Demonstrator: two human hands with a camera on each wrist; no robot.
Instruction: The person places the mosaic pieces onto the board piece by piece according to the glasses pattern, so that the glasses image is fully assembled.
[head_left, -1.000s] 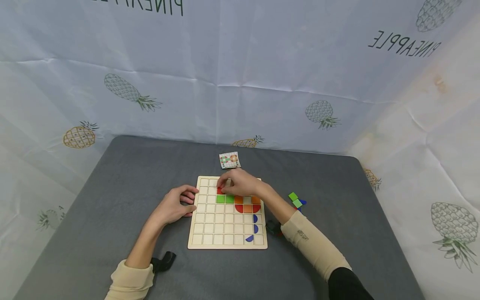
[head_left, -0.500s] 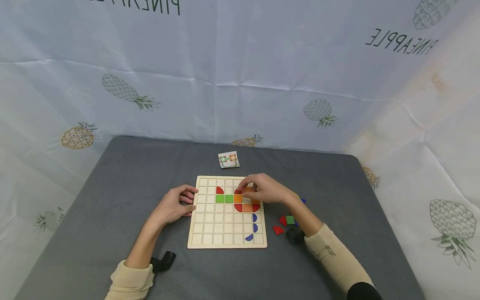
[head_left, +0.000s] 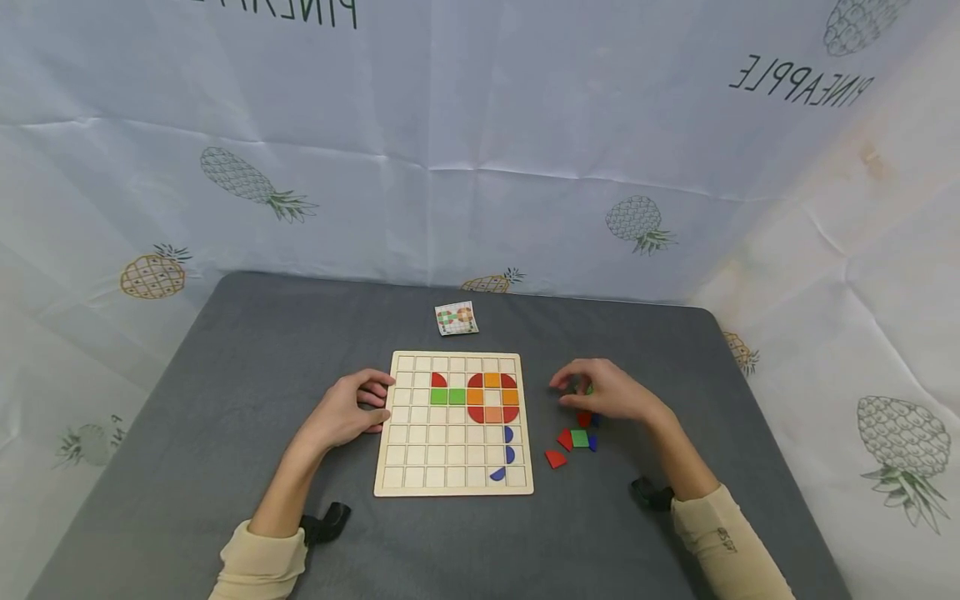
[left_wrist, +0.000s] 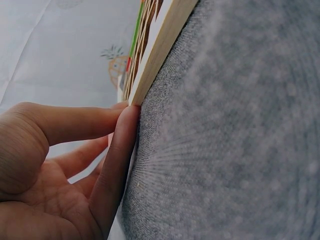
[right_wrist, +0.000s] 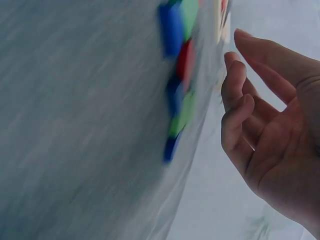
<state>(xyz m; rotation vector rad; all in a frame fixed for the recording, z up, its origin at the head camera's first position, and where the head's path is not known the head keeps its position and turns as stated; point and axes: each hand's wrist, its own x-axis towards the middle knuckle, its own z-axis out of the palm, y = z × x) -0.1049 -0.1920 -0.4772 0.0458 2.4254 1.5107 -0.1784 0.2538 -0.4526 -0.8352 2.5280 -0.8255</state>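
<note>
A square wooden grid board (head_left: 412, 457) lies on the grey table, holding red, orange, green and blue flat pieces. At its left edge is my left hand (head_left: 347, 408), thumb and fingertips touching the rim; the left wrist view shows the fingertips against the board's side (left_wrist: 162, 47). My right hand (head_left: 611, 389) hovers right of the board over a loose group of pieces, partly covering it. Its fingers are bent loosely with nothing between them. Near it lie a red quarter-round piece (head_left: 556, 459), a green square (head_left: 579, 438) and blue pieces (right_wrist: 172, 30).
A small printed card (head_left: 456, 318) with a coloured pattern lies behind the board. Beyond the far table edge hangs a pale pineapple-print cloth (head_left: 517, 225). A black strap end (head_left: 326, 525) hangs at my left wrist, another (head_left: 651, 495) at my right.
My right hand has left a red quarter-round piece at the upper part of the board, then moved right to the loose pieces. My left hand stays at the board's edge.
</note>
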